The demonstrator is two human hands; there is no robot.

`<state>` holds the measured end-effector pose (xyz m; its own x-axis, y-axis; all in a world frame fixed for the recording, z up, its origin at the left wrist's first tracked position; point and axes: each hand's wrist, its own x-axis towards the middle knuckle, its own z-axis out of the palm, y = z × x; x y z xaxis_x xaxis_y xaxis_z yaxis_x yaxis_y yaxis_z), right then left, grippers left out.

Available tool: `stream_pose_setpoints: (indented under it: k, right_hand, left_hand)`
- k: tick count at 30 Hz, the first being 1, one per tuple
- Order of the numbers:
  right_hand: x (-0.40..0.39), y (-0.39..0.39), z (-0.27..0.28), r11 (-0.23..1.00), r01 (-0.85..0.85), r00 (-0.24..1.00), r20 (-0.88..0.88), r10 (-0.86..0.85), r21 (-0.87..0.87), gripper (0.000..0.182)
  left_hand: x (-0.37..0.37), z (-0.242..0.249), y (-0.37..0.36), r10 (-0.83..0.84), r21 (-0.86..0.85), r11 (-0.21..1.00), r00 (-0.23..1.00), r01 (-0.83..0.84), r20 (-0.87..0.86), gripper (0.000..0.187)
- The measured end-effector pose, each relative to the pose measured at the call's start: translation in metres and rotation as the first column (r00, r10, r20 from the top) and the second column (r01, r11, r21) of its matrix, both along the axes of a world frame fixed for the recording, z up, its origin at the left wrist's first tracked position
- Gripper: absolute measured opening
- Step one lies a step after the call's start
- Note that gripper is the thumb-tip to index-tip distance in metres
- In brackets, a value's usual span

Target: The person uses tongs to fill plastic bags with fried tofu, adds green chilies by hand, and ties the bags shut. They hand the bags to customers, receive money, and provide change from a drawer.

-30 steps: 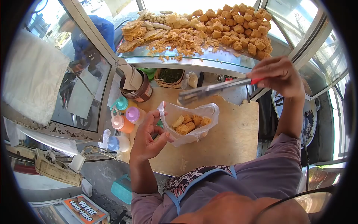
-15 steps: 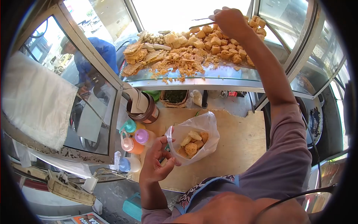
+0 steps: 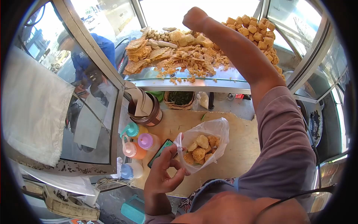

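Left hand (image 3: 164,173) pinches the rim of a thin plastic bag (image 3: 209,140), thumb and forefinger closed on the film, other fingers spread. Bag hangs low over the wooden counter (image 3: 238,149), mouth open, several fried pieces (image 3: 201,147) inside. Film is soft and limp, likely slippery with oil; load looks light. Best hold is the rim, gathered, or a palm under the sagging bottom. Pieces look crisp, probably crumble if squeezed. Right hand (image 3: 194,18) is up at the fried pile (image 3: 186,52) on the glass shelf (image 3: 209,80), fist closed; contents cannot be told.
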<state>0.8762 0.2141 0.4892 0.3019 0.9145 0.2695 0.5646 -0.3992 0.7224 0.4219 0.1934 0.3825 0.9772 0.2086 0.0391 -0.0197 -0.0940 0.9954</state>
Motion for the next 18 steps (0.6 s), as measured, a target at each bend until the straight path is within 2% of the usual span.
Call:
stream_pose_setpoints:
  k: [2,6,8,10,11,12,14,15,16,18]
  right_hand:
    - [0.002,-0.025,-0.001,0.998,0.024,0.999,-0.049,-0.021,0.061,0.013]
    - [0.001,-0.099,0.006,0.938,0.112,0.979,-0.197,-0.048,0.327,0.012]
    - [-0.002,-0.146,0.008,0.804,0.143,0.891,-0.428,0.149,0.577,0.022]
    - [-0.033,-0.192,0.014,0.695,0.040,0.626,-0.560,0.542,0.718,0.031]
    - [-0.056,-0.215,0.018,0.711,-0.008,0.413,-0.645,0.643,0.703,0.033]
    - [-0.079,-0.234,0.019,0.717,-0.063,0.175,-0.699,0.693,0.694,0.035]
    - [-0.123,-0.254,0.005,0.695,-0.192,0.011,-0.706,0.708,0.693,0.033]
    - [-0.142,-0.257,-0.001,0.754,-0.220,0.005,-0.773,0.635,0.618,0.033]
    - [-0.159,-0.257,-0.010,0.757,-0.307,0.090,-0.774,0.627,0.577,0.032]
    - [-0.184,-0.250,-0.027,0.814,-0.367,0.244,-0.798,0.551,0.450,0.036]
  left_hand:
    - [0.000,-0.004,0.000,0.006,-0.004,1.000,1.000,-0.006,0.026,0.063]
    - [0.005,-0.010,-0.002,0.024,-0.012,1.000,0.998,-0.023,0.055,0.059]
    - [0.008,-0.008,-0.003,0.031,-0.037,0.999,0.999,-0.029,0.039,0.057]
    - [0.010,-0.007,-0.005,0.057,-0.085,0.995,0.998,-0.055,0.020,0.054]
    - [0.011,-0.007,-0.005,0.062,-0.082,0.995,0.998,-0.060,0.022,0.054]
    - [0.012,-0.007,-0.006,0.068,-0.080,0.995,0.997,-0.066,0.026,0.053]
    - [0.014,-0.005,-0.009,0.073,-0.077,0.995,0.997,-0.071,0.028,0.053]
    - [0.014,-0.004,-0.010,0.075,-0.079,0.994,0.997,-0.073,0.027,0.053]
    - [0.015,-0.003,-0.012,0.076,-0.081,0.994,0.997,-0.074,0.027,0.053]
    - [0.015,0.000,-0.015,0.070,-0.068,0.995,0.997,-0.068,0.023,0.054]
